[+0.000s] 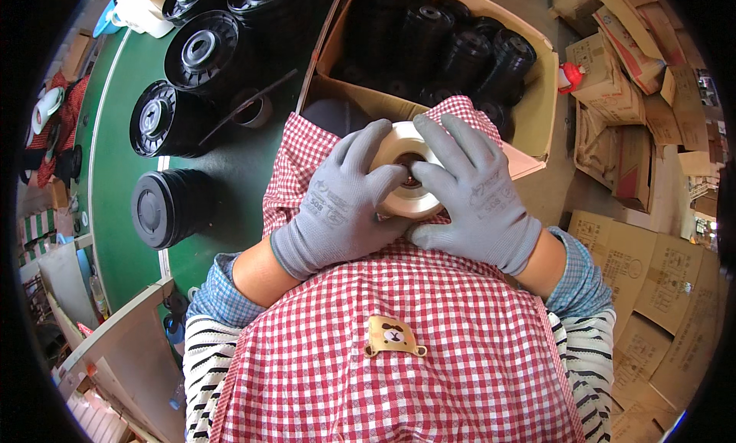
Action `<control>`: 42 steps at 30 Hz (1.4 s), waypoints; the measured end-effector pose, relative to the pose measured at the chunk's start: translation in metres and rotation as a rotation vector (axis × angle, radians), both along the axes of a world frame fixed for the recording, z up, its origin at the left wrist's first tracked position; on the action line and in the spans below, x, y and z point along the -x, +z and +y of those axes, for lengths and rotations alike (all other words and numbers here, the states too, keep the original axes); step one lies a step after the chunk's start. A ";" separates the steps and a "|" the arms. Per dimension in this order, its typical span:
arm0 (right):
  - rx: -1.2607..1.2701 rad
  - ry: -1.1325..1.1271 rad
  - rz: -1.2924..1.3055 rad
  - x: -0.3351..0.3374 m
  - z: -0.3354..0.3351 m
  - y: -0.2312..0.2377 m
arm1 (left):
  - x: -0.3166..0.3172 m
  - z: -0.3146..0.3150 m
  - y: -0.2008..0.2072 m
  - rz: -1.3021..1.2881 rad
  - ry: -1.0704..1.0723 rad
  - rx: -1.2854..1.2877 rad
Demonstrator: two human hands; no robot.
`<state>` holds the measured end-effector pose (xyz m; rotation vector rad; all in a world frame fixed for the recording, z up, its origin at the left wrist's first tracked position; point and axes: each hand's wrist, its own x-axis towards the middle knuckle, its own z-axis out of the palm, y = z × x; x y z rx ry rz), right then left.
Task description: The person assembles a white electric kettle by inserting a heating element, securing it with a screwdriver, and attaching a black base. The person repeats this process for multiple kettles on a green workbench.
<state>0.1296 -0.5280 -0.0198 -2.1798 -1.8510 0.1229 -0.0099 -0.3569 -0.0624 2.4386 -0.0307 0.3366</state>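
My left hand [337, 205] and my right hand [481, 201], both in grey knit gloves, hold a cream-white roll of tape [414, 205] from either side, close in front of my chest. Fingers of both hands curve over its far rim, and the thumbs are at the brown hole in its middle. The roll's flat face is turned up towards me. A red-and-white checked apron [399, 290] spreads below and behind the hands.
Stacks of black plastic reels [203, 50] and round black lids [157, 209] stand on a green table [115, 205] at the left. An open cardboard box [543, 90] with black reels lies beyond my hands. Flattened and open cartons [629, 267] fill the right.
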 end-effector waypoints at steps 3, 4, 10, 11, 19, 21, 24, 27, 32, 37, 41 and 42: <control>0.005 -0.007 0.026 0.000 0.007 -0.001 | -0.002 0.003 -0.003 -0.017 -0.010 -0.002; 0.001 -0.006 0.046 -0.001 0.008 -0.002 | -0.003 0.004 -0.004 -0.018 -0.020 0.000; 0.003 -0.006 0.068 0.001 0.006 -0.009 | -0.006 0.000 -0.006 -0.054 -0.036 -0.032; 0.010 -0.003 0.035 0.002 0.005 -0.012 | -0.007 0.001 -0.010 -0.052 -0.059 -0.016; -0.128 0.011 0.149 -0.017 -0.008 -0.022 | -0.003 0.023 0.004 -0.076 -0.091 -0.084; -0.182 -0.045 0.150 -0.017 -0.013 -0.023 | 0.004 0.026 -0.001 -0.086 -0.066 -0.045; -0.191 -0.038 0.172 -0.014 -0.016 -0.022 | 0.013 0.016 -0.014 -0.099 -0.039 0.097; -0.170 -0.076 0.156 -0.011 -0.020 -0.017 | 0.013 0.011 -0.013 -0.116 -0.037 0.070; -0.091 -0.095 0.236 -0.013 -0.028 -0.011 | 0.016 -0.001 -0.011 -0.125 0.033 0.086; -0.110 -0.089 0.290 -0.025 -0.029 -0.015 | 0.020 0.003 -0.022 -0.168 0.012 0.211; -0.080 -0.090 0.347 -0.029 -0.027 -0.021 | 0.021 0.007 -0.020 -0.123 0.014 0.254; -0.077 -0.113 0.387 -0.027 -0.026 -0.022 | 0.024 0.008 -0.021 -0.074 0.038 0.332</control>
